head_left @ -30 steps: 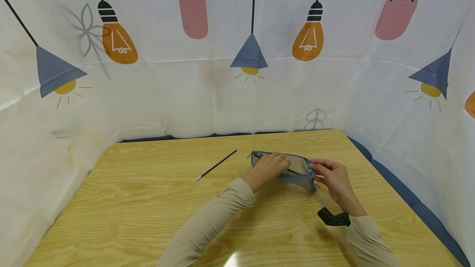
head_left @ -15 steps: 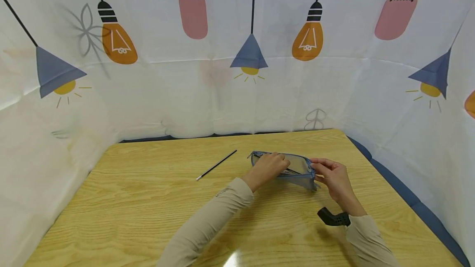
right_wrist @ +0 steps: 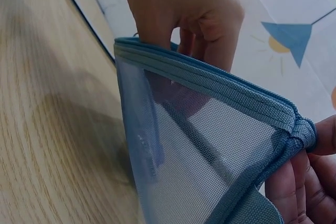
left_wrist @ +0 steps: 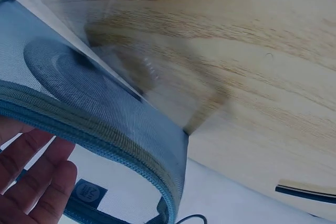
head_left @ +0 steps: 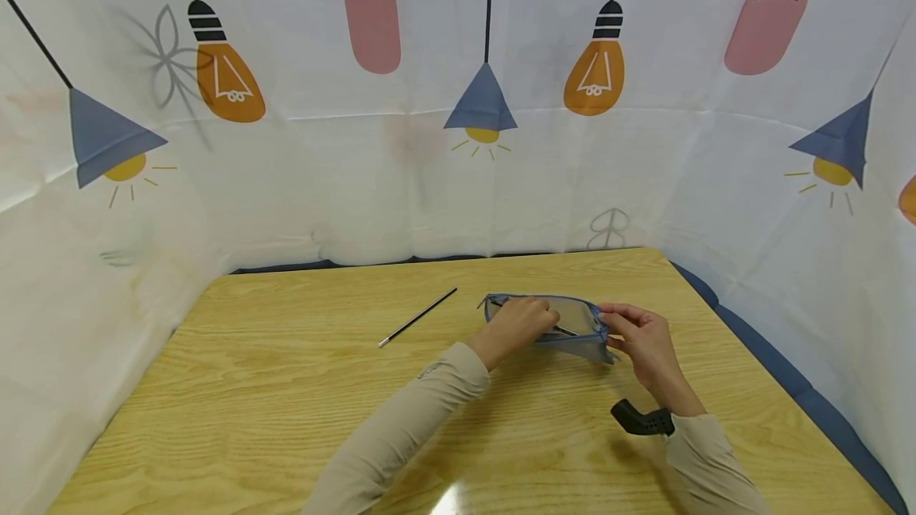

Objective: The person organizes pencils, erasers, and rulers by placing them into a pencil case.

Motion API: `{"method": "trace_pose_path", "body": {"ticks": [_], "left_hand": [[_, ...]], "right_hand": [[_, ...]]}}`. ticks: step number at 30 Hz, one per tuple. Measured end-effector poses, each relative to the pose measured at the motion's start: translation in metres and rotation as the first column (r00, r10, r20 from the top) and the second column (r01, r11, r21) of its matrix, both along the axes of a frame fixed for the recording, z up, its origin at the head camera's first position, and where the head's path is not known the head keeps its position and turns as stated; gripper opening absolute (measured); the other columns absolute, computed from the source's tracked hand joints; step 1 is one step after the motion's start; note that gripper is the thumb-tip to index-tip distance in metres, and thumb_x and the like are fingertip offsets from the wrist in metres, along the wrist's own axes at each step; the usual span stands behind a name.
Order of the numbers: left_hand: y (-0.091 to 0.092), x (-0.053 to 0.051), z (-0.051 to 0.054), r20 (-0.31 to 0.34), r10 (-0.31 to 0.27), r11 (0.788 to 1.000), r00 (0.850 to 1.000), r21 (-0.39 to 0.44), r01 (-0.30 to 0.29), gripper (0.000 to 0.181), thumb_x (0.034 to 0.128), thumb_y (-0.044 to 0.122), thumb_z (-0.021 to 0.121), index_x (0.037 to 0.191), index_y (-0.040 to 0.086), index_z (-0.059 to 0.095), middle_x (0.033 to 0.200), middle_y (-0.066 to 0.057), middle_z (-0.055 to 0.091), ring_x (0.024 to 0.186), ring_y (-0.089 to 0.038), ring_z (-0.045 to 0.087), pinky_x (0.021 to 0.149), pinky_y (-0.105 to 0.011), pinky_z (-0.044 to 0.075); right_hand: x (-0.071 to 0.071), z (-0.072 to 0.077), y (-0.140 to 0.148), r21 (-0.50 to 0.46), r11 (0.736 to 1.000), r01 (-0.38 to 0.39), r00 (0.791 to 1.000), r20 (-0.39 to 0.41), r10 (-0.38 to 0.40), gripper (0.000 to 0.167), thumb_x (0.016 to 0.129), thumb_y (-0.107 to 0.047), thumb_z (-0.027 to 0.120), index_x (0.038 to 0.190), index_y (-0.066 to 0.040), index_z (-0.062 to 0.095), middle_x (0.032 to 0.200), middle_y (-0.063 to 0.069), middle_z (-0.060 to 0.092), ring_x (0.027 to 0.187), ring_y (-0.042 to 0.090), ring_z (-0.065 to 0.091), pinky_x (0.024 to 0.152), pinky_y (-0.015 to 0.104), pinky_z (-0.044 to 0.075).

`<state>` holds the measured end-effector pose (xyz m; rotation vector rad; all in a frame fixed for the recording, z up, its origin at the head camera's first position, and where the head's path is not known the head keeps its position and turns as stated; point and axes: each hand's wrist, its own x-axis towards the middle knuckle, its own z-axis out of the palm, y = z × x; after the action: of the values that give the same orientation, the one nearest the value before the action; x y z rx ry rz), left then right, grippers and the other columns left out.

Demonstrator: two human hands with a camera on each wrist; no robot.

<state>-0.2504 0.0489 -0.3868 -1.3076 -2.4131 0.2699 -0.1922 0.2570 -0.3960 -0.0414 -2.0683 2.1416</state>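
My right hand (head_left: pixel 644 348) pinches the corner of a blue mesh zip pouch (head_left: pixel 576 310), whose zipped mouth stands open. My left hand (head_left: pixel 518 328) reaches down into that mouth with bent fingers. Seen through the mesh in the right wrist view, a dark thin stick (right_wrist: pixel 197 137), pen- or pencil-like, slants inside the pouch just below the left fingers. Those fingertips are partly hidden, so whether they pinch the stick is unclear. In the left wrist view the left fingers (left_wrist: pixel 55 177) lie inside the rim, near a small sewn label (left_wrist: pixel 90 193).
A black pencil (head_left: pixel 417 318) with a white end lies on the wood-grain table (head_left: pixel 250 388), left of the pouch. A white curtain (head_left: pixel 322 181) with printed lamps hangs around the back and sides. A black wrist strap piece (head_left: pixel 644 421) juts from the right wrist.
The stick inside the pouch shifts slightly by the left fingers, and the pouch's lower corner lifts a little. Both hands otherwise stay almost in place.
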Motion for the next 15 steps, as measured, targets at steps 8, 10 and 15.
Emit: {"method": "trace_pose_path", "body": {"ticks": [8, 10, 15], "left_hand": [[-0.0024, -0.0017, -0.001, 0.006, 0.009, 1.0, 1.0, 0.007, -0.009, 0.015, 0.0965, 0.012, 0.061, 0.104, 0.018, 0.073, 0.091, 0.003, 0.066, 0.078, -0.006, 0.061, 0.062, -0.015, 0.047], [-0.0027, -0.002, -0.0012, 0.007, 0.01, 1.0, 1.0, 0.012, -0.01, 0.015, 0.0965, 0.012, 0.061, 0.103, 0.017, 0.073, 0.091, 0.003, 0.066, 0.077, -0.006, 0.061, 0.062, -0.015, 0.047], [-0.0033, -0.0012, -0.0006, 0.01, 0.017, 1.0, 1.0, 0.017, -0.017, 0.016, 0.0974, 0.012, 0.059, 0.105, 0.018, 0.072, 0.091, 0.003, 0.065, 0.075, -0.006, 0.061, 0.059, -0.015, 0.046]], "right_hand": [[0.0003, 0.0007, 0.0001, -0.001, 1.0, -0.006, 1.0, 0.001, 0.006, 0.019, 0.093, -0.009, 0.066, 0.104, 0.006, 0.07, 0.083, -0.003, 0.069, 0.069, 0.01, 0.065, 0.062, 0.024, 0.055], [0.0004, 0.0006, 0.0001, -0.005, 1.0, -0.008, 1.0, 0.001, 0.008, 0.019, 0.093, -0.009, 0.066, 0.104, 0.005, 0.071, 0.083, -0.003, 0.069, 0.069, 0.01, 0.066, 0.062, 0.024, 0.055], [0.0004, 0.0006, -0.0002, -0.005, 1.0, -0.009, 1.0, 0.005, 0.009, 0.016, 0.093, -0.009, 0.066, 0.102, 0.002, 0.072, 0.082, -0.003, 0.069, 0.07, 0.01, 0.066, 0.061, 0.024, 0.055]]}}
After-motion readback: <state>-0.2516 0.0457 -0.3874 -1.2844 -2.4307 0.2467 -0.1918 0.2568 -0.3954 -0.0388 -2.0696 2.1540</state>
